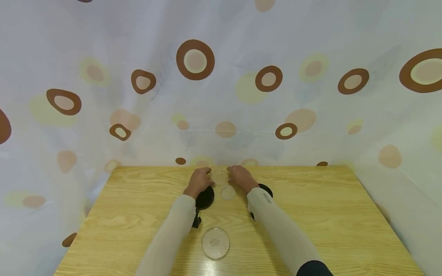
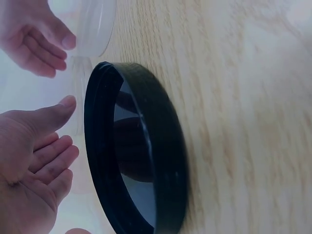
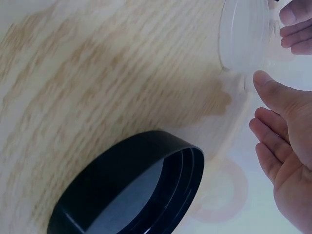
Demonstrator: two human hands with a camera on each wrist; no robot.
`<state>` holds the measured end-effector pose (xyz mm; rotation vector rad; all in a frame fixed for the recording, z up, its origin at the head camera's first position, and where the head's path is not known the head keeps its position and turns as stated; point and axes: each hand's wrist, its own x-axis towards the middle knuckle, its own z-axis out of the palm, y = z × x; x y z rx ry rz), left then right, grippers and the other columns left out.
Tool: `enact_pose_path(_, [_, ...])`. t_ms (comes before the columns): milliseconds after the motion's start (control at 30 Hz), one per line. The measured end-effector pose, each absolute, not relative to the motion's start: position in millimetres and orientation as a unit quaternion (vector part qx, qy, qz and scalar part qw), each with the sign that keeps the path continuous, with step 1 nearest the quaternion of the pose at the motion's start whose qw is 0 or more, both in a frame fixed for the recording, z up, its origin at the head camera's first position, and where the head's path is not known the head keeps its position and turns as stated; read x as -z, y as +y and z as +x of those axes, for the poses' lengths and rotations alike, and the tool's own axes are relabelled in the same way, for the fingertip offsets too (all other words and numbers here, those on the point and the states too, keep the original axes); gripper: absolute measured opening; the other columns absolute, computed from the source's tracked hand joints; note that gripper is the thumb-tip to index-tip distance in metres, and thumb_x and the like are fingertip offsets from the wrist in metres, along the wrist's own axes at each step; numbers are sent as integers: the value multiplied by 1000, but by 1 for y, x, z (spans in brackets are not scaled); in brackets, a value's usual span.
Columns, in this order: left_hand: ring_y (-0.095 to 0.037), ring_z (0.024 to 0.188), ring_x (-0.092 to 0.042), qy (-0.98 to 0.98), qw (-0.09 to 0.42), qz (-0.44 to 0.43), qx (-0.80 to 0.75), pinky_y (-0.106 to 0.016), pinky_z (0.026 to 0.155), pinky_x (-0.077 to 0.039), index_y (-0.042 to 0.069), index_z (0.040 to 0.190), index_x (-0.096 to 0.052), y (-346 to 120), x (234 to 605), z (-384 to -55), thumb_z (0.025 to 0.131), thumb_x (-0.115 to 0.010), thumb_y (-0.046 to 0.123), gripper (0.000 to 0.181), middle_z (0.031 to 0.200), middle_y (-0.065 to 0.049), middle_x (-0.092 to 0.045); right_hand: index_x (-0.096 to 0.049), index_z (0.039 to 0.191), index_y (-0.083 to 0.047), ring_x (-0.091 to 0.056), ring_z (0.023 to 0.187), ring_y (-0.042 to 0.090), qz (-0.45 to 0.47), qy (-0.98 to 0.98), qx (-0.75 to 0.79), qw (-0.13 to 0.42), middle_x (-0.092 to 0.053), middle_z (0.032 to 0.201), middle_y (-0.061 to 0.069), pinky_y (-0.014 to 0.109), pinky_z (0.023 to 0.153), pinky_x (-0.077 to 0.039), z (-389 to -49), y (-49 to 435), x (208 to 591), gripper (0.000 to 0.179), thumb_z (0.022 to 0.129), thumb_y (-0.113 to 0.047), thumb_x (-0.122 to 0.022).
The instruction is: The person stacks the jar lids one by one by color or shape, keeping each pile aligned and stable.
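Observation:
At the far edge of the table, my left hand and right hand face each other across a clear round dish. Their fingers are loosely bent, with fingertips close to its two sides. Just nearer lies a smaller clear round dish, seen also as a clear rim in the right wrist view. A black round lid with a raised rim lies by my left wrist. Another black round lid sits beside my right wrist, partly covered by the sleeve in the head view.
Nearer on the wooden table lies a larger clear round dish with small print on it. A patterned curtain hangs right behind the table's far edge and along its sides.

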<state>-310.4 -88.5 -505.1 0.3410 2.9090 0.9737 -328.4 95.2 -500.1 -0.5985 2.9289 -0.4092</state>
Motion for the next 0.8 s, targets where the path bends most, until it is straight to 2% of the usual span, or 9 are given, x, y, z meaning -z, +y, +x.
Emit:
enact_pose_path(233, [-35,117,-57,943,28,103,-315,-44,97,-49,-1,126,-59,-86,509,-313,78,-78,12,54,128,-18,-60,-58,127,0,-60,112,31,-200,970,124,62,-63,123,16,41,96,-50,-333,90,502,45,85,-12,-71])
enact_pose_path(467, [-35,116,-57,947,23,95,-306,-44,97,-50,-2,126,-58,-80,509,-314,74,-81,13,59,127,-19,-60,-64,109,-3,-65,97,30,-213,970,105,54,-69,102,13,40,85,-53,-336,88,503,32,80,-12,-76])
enact_pose_path(800, [-34,110,-61,951,21,98,-293,-43,93,-52,-1,124,-59,-78,511,-313,74,-81,12,56,121,-19,-63,-64,100,-5,-64,85,24,-217,966,115,81,-67,92,9,35,72,-53,-333,84,500,23,82,-13,-74])
